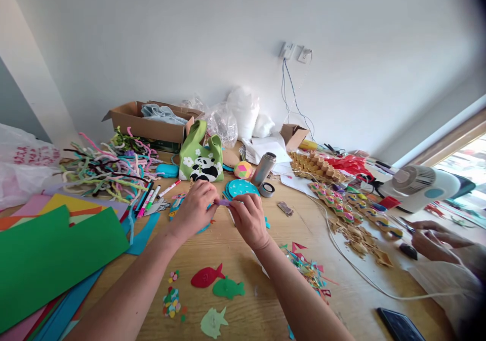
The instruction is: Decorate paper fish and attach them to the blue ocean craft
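My left hand [195,206] and my right hand [248,222] are close together above the middle of the table, fingers pinched. Between them stretches a small purple strip [223,202], an end in each hand; its material is too small to tell. Just beyond my right hand lie round blue pieces [243,187] with light marks. Below my forearms are a red fish cutout [206,277], a green fish cutout [228,288] and a pale green fish cutout [213,323]. Small coloured dots [172,302] are heaped left of them. Blue and orange pieces behind my hands are partly hidden.
Coloured sheets [56,250], pipe cleaners [110,168] and markers [152,199] fill the left. A panda bag [201,156] and a metal flask [265,168] stand behind. At right are paper scraps [307,270], a cable [341,252], a fan [421,184] and another person's hands [435,242].
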The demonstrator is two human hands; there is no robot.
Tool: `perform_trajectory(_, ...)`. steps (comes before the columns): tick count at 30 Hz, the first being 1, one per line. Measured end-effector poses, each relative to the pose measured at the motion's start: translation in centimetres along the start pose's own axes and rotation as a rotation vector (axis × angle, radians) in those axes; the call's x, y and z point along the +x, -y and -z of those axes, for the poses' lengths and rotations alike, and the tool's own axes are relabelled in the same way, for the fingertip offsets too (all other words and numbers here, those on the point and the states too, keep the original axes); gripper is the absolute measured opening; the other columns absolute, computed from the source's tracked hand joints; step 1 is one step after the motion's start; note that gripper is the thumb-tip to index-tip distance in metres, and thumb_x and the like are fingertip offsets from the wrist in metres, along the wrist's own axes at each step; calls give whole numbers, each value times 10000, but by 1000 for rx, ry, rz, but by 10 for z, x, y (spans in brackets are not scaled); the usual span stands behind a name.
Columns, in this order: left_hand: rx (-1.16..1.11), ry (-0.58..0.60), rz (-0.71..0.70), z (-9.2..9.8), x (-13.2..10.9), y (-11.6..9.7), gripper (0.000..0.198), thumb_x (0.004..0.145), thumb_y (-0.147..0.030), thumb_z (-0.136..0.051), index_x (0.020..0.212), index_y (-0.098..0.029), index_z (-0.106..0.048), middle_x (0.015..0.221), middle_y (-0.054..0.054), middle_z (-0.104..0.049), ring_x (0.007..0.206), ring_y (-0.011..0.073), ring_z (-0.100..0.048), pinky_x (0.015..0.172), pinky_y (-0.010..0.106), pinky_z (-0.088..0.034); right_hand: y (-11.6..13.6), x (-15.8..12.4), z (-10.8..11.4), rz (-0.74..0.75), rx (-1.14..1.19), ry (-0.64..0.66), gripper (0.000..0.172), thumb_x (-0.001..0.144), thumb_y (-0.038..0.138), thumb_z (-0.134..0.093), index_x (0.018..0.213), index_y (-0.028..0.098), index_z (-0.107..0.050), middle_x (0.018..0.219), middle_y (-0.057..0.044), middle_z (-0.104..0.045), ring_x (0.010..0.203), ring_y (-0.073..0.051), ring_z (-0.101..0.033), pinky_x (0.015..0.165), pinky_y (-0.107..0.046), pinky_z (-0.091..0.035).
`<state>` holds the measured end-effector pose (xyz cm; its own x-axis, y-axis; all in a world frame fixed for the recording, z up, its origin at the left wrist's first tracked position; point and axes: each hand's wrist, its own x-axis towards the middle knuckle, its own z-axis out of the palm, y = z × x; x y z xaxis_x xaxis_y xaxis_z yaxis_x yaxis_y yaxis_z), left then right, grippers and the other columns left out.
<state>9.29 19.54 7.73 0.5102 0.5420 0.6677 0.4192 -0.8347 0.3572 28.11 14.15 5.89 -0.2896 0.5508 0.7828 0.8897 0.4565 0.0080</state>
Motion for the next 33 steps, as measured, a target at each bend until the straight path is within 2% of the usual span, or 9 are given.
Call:
perform_trajectory(2, -18, 3, 67, 1, 0, 2, 148, 826, -85, -527, 885, -203, -593, 954, 64, -627, 1003, 246, -542, 873, 398, -484, -1, 3, -2, -2, 3, 20, 100, 942, 201, -567, 873, 232, -632, 895, -61, -667, 842, -220, -525, 758, -365, -438)
perform_trajectory(6, -62, 34, 245, 4, 5, 8, 586, 726, 36, -443, 1253, -213, -507, 1144, 73, -656, 1114, 243, -557, 944, 405, -483, -8, 7, -8, -13, 24, 72, 128, 953, 232, -557, 852, 227, -636, 916, -63, -666, 866, -223, -504, 768, -365, -422)
perform_trajectory(8, -70, 96, 283, 5, 11, 11, 683, 703, 56, -418, 1326, -219, -469, 1161, 70, -678, 1148, 244, -560, 965, 410, -477, -13, 6, -12, -10, 41, 107, 122, 947, 235, -569, 843, 220, -632, 916, -63, -666, 874, -225, -498, 765, -360, -413)
perform_trajectory(12, -75, 222, 314, 4, 25, 14, 688, 706, 58, -408, 1336, -206, -489, 1118, 80, -712, 1147, 242, -588, 960, 394, -484, -20, 5, -23, -43, 87, 186, 105, 923, 242, -613, 821, 216, -624, 882, -53, -662, 878, -225, -510, 755, -348, -400)
perform_trajectory(16, -48, 273, 326, -1, 30, 19, 652, 749, 41, -399, 1346, -206, -492, 1105, 97, -715, 1144, 240, -600, 952, 379, -484, -26, 8, -35, -162, 168, 262, 130, 853, 249, -713, 774, 212, -617, 803, -33, -654, 865, -217, -522, 746, -330, -392)
perform_trajectory(23, -30, 460, 332, -8, 36, 23, 779, 695, -12, -571, 1432, -212, -421, 1181, 125, -662, 1167, 266, -601, 949, 355, -486, -34, 19, -42, -347, 259, 431, 182, 772, 329, -793, 754, 199, -667, 768, -25, -641, 846, -211, -562, 742, -321, -379)
perform_trajectory(28, -7, 468, 324, -15, 40, 32, 749, 710, -76, -644, 1420, -213, -450, 1124, 120, -676, 1122, 282, -622, 898, 339, -507, -37, 25, -42, -401, 294, 501, 165, 734, 285, -819, 744, 191, -684, 746, -15, -641, 809, -201, -561, 731, -311, -374)
perform_trajectory(33, -9, 507, 295, -14, 43, 35, 748, 745, -123, -650, 1448, -197, -407, 1104, 101, -705, 1169, 284, -587, 910, 339, -491, -37, 30, -41, -429, 324, 531, 129, 725, 229, -815, 735, 193, -691, 751, -8, -650, 810, -194, -565, 724, -295, -364)
